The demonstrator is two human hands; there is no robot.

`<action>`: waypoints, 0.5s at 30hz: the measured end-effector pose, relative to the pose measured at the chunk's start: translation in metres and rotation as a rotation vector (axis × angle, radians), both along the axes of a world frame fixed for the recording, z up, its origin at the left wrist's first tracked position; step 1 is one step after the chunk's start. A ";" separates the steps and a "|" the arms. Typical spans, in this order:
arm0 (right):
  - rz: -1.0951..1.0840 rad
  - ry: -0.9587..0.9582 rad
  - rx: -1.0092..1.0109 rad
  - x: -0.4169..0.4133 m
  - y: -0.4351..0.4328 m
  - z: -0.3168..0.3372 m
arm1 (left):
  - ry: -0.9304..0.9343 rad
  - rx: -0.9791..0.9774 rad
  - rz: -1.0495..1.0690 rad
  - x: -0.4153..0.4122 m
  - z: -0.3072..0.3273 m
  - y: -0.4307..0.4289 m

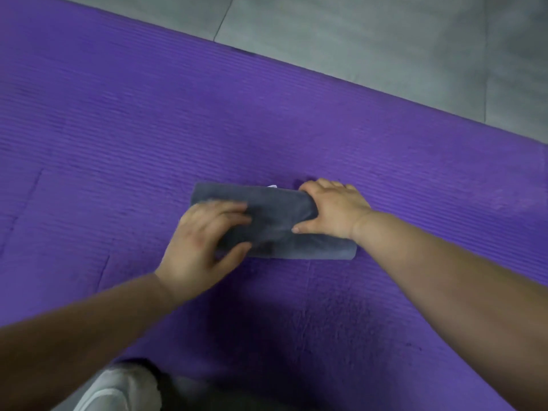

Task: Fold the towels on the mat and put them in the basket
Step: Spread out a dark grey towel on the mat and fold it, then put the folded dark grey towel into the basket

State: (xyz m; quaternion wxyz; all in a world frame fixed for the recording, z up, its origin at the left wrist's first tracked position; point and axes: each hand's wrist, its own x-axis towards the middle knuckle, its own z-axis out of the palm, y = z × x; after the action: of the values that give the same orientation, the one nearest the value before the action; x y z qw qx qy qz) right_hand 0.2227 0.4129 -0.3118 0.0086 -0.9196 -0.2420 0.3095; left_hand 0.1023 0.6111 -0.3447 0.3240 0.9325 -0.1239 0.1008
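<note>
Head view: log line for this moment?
stage: folding | towel: grey, folded, on mat | left hand: on towel, blurred | right hand: grips towel end | basket: not in view

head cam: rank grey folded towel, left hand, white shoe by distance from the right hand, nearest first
1. Grey folded towel: touching; the right hand holds its right end.
2. Left hand: across the towel, resting on its left part.
3. White shoe: farthest, in the bottom-left corner at the near edge of the purple mat.
</note>
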 end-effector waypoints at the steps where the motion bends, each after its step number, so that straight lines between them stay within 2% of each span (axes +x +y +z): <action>1: -0.025 0.003 0.008 -0.002 -0.001 -0.001 | 0.063 -0.108 0.103 -0.015 0.006 -0.001; 2: -0.057 0.016 0.014 -0.004 -0.002 -0.001 | 0.195 -0.231 0.233 -0.028 0.010 -0.005; 4: -0.106 0.062 0.007 -0.005 -0.005 0.001 | 0.622 -0.456 0.457 -0.042 0.016 -0.016; 6: -0.132 0.099 -0.014 -0.003 -0.004 0.004 | 1.086 -0.556 0.482 -0.039 0.013 -0.025; 7: -0.136 0.112 -0.022 -0.002 -0.003 0.004 | 1.240 -0.657 0.511 -0.032 0.013 -0.029; 8: -0.137 0.122 -0.025 -0.002 -0.002 0.004 | 1.299 -0.807 0.571 -0.023 0.016 -0.032; 10: -0.172 0.164 -0.021 -0.003 -0.002 0.002 | 1.199 -1.082 0.709 -0.003 0.021 -0.036; 12: -0.262 0.227 0.024 -0.007 -0.005 -0.003 | 1.069 -1.160 0.794 0.013 0.022 -0.039; 15: -0.354 0.247 0.095 -0.010 -0.008 -0.009 | 0.962 -1.152 0.847 0.025 0.019 -0.038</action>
State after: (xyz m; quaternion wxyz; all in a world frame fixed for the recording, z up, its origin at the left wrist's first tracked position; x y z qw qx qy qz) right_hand 0.2130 0.4049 -0.3210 0.1356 -0.9013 -0.0883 0.4018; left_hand 0.1271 0.5727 -0.3255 0.6988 0.5317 0.4557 -0.1457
